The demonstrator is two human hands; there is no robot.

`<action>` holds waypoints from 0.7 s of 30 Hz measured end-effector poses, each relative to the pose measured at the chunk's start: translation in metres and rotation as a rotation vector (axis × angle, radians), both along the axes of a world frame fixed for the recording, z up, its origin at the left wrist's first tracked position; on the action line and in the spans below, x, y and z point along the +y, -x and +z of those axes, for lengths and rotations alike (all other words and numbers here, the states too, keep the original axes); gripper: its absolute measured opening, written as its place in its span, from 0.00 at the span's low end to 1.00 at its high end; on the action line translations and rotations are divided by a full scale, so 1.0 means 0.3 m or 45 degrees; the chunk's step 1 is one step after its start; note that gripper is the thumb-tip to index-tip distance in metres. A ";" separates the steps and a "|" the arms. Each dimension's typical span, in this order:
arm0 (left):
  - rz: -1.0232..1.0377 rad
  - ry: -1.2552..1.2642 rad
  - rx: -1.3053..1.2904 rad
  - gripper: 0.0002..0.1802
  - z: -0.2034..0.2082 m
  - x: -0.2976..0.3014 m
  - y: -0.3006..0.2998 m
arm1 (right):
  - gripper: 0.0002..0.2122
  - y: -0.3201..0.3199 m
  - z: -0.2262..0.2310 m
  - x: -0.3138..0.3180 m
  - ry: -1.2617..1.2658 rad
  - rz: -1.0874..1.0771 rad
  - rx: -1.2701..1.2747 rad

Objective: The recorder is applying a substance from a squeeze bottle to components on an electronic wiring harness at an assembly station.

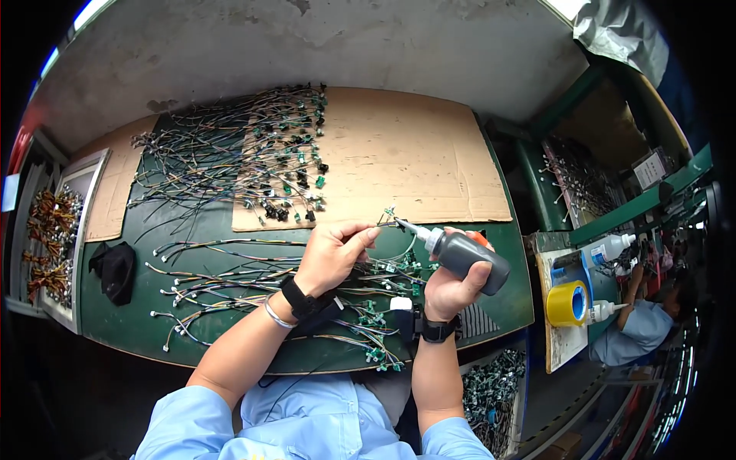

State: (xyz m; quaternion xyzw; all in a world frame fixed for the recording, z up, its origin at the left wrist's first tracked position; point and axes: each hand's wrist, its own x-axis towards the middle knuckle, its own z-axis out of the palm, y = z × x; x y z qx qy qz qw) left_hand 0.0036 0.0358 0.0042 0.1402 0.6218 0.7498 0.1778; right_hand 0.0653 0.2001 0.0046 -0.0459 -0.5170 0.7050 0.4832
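Observation:
My left hand (333, 257) pinches a thin wire harness close to its end, where a small green circuit board (389, 214) sticks up past the fingertips. In my right hand (452, 290) is a dark grey squeeze bottle (474, 263), tilted so its narrow nozzle points left. The nozzle tip is right by the small board; whether they touch I cannot tell. An orange-red bit (478, 238) shows beside the right fingers. Below both hands, several wire harnesses (230, 293) lie in rows, white connectors to the left and green boards to the right.
A dense spread of harnesses (230, 153) covers the back left of the green table (138, 330), partly over a cardboard sheet (406, 153). A black cloth (115, 272) lies at left. To the right, a side shelf carries yellow tape (566, 303) and bottles; another person (644, 330) sits beyond.

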 end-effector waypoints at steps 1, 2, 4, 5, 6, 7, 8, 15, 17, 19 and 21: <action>0.006 0.005 0.011 0.10 0.003 -0.001 0.000 | 0.31 0.002 0.000 -0.003 -0.001 0.000 0.001; 0.012 0.009 0.022 0.10 0.006 -0.002 0.000 | 0.30 0.004 -0.001 -0.008 0.012 -0.008 0.011; 0.019 0.014 0.031 0.10 0.006 -0.002 0.001 | 0.29 0.008 0.006 -0.019 0.038 -0.022 0.029; 0.005 0.031 0.040 0.10 0.005 -0.002 0.002 | 0.29 0.008 0.008 -0.019 0.038 -0.021 0.028; -0.010 0.049 0.048 0.10 0.003 -0.002 0.003 | 0.29 0.007 0.011 -0.018 0.033 -0.013 0.015; -0.025 0.067 0.057 0.10 0.001 -0.002 0.004 | 0.29 0.007 0.013 -0.017 0.029 -0.006 0.003; -0.024 0.066 0.056 0.10 0.000 -0.002 0.004 | 0.29 0.007 0.013 -0.016 0.024 0.002 -0.010; -0.004 0.035 0.021 0.10 -0.001 -0.001 0.001 | 0.29 0.008 0.008 -0.010 0.021 -0.021 -0.015; -0.011 0.042 0.028 0.10 0.000 -0.001 0.001 | 0.29 0.009 0.008 -0.013 0.025 -0.031 -0.008; -0.021 0.058 0.043 0.10 0.000 -0.002 0.002 | 0.28 0.017 0.015 -0.023 0.022 -0.067 0.016; -0.016 0.060 0.043 0.10 0.003 -0.002 0.001 | 0.28 0.018 0.014 -0.024 0.021 -0.083 0.027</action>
